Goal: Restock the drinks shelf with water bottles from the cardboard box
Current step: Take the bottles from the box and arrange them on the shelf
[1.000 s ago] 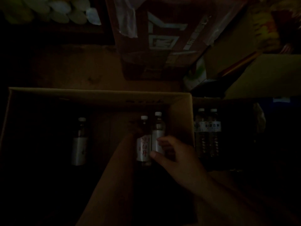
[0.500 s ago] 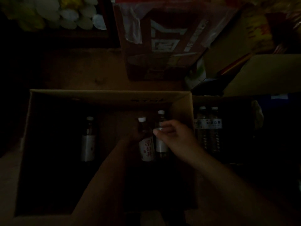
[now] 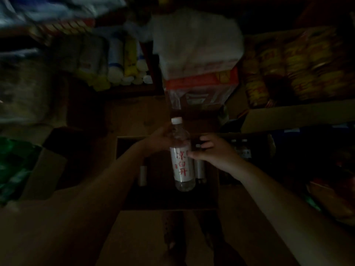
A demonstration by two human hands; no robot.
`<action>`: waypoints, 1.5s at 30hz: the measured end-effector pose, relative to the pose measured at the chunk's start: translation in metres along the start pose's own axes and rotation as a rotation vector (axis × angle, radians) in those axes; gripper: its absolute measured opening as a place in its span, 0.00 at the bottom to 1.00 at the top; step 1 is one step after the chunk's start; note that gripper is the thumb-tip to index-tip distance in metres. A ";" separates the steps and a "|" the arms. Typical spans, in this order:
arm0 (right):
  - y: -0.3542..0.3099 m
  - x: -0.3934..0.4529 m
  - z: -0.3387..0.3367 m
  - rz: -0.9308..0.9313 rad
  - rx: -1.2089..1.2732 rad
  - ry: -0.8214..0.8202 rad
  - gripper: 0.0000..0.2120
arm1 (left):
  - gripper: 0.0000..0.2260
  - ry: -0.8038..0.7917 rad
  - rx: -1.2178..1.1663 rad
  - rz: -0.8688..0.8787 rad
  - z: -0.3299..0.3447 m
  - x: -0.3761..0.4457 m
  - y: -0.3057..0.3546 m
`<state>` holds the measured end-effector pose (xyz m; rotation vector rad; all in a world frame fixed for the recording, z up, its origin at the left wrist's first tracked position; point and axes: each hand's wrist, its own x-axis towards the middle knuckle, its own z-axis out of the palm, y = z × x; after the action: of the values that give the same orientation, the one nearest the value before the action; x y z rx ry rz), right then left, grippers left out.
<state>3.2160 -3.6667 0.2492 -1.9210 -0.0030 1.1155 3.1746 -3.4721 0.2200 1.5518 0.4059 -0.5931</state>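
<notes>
The scene is very dark. My left hand (image 3: 160,140) grips the upper part of a water bottle (image 3: 182,166) with a white cap and a white label with red characters, and holds it upright above the open cardboard box (image 3: 218,181). My right hand (image 3: 213,153) is just right of it, its thumb against the label. Its fingers curl round the top of a second water bottle (image 3: 199,169), which stands in the box. A third water bottle (image 3: 142,174) stands at the box's left side.
Two more bottles (image 3: 243,150) stand outside the box to its right. Behind it a red carton (image 3: 201,83) carries a white plastic bag (image 3: 196,45). Yellow snack packs (image 3: 288,64) fill a box at the right, and rolls (image 3: 119,60) line the left shelf.
My left hand has lifted the labelled bottle up out of the box. The view has tilted up toward the shelves. My right hand stays at the second bottle's top.
</notes>
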 end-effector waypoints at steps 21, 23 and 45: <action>-0.185 -0.339 -0.255 -0.344 0.310 0.376 0.17 | 0.18 -0.113 0.164 0.581 0.204 -0.137 0.484; -0.181 -0.376 -0.283 -0.377 0.315 0.454 0.23 | 0.19 -0.139 0.204 0.640 0.243 -0.151 0.516; 0.036 -0.741 -0.432 -0.347 0.414 1.162 0.29 | 0.12 -0.622 0.363 0.933 0.706 -0.313 0.616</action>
<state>3.0630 -4.2827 0.8273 -1.8216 0.4704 -0.3060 3.2002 -4.1882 0.9004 1.5870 -0.9048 -0.3728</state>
